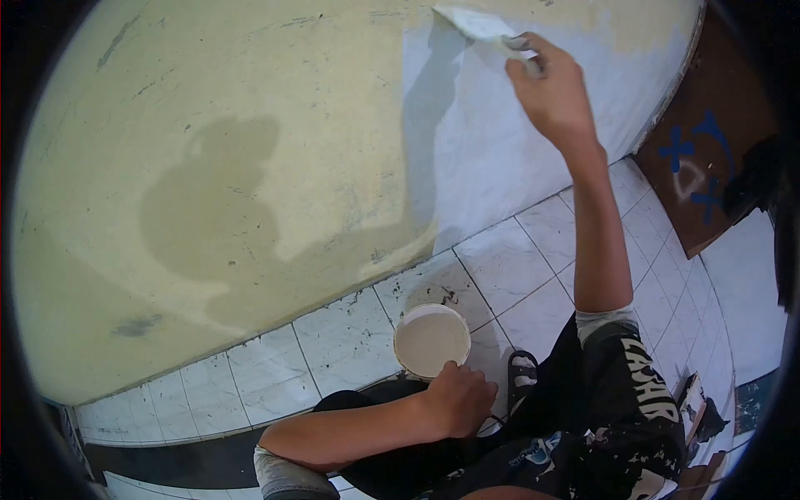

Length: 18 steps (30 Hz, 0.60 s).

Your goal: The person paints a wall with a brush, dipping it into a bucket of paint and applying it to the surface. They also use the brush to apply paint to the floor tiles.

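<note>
My right hand (550, 96) is raised at the wall and grips the handle of a white-coated paint brush (475, 22). The brush head touches the wall at the top, near the border between the yellow surface (325, 108) and the white painted patch (508, 142). Below, my left hand (460, 400) is closed on the rim of a round bucket (432, 340) of whitish paint, at the bucket's lower right edge. The fingertips of this hand are partly hidden.
White floor tiles (533, 242) with dark specks run along the wall's foot. A brown board (717, 133) with blue marks leans at the right. My sandalled foot (522, 375) is right of the bucket. Several objects (696, 408) lie at the lower right.
</note>
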Motion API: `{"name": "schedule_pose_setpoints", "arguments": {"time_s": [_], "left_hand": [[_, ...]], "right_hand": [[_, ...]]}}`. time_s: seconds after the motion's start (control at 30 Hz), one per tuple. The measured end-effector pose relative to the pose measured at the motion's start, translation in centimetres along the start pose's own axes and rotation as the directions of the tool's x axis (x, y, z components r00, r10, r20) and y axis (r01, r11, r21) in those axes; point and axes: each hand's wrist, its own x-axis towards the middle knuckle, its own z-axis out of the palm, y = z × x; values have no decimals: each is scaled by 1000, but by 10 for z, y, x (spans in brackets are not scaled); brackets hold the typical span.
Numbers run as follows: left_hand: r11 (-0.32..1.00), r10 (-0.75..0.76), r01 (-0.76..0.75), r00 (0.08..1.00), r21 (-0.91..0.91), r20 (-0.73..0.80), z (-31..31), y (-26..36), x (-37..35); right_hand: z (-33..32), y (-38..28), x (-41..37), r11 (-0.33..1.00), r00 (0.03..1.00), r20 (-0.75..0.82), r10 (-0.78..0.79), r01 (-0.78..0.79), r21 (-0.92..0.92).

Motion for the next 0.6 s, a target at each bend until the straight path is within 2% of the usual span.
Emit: {"name": "schedule_pose_setpoints", "arguments": {"time_s": [0.07, 0.1, 0.13, 0.23, 0.3, 0.33, 0.37, 0.4, 0.5, 0.57, 0.6], "left_hand": [[1000, 0, 0, 1000, 3, 1, -2, 1, 1], [1000, 3, -3, 1000, 1, -1, -3, 2, 2], [1000, -3, 3, 1000, 7, 14, -4, 3, 2], [1000, -6, 5, 1000, 21, 26, -2, 5, 4], [1000, 2, -2, 1000, 25, 30, -1, 7, 5], [1000, 0, -1, 999, 15, 36, -1, 8, 5], [1000, -2, 2, 999, 8, 41, -1, 9, 4], [1000, -3, 2, 999, 14, 42, -1, 10, 4], [1000, -8, 8, 1000, 9, 22, -2, 14, 3], [1000, 6, -7, 1000, 27, 31, -4, 17, 2], [1000, 8, -9, 999, 28, 31, -1, 16, 3]], "right_hand": [[28, 15, -21, 1000, 1000, -20, -15, 15, -12], [46, 29, -44, 986, 982, -82, -167, 165, -33], [67, 41, -69, 999, 999, -37, -22, 20, -42], [95, 68, -150, 990, 985, 104, 137, -138, 4], [103, 85, -197, 974, 940, 255, 226, -219, -54], [100, 88, -213, 973, 940, 250, 232, -226, -55], [96, 92, -227, 942, 860, 387, 334, -311, -122], [91, 93, -230, 904, 750, 506, 425, -379, -199], [78, 107, -223, 911, 762, 504, 407, -375, -169], [69, 117, -181, 909, 798, 444, 408, -399, -120], [50, 99, -145, 909, 814, 412, 410, -403, -108]]}}
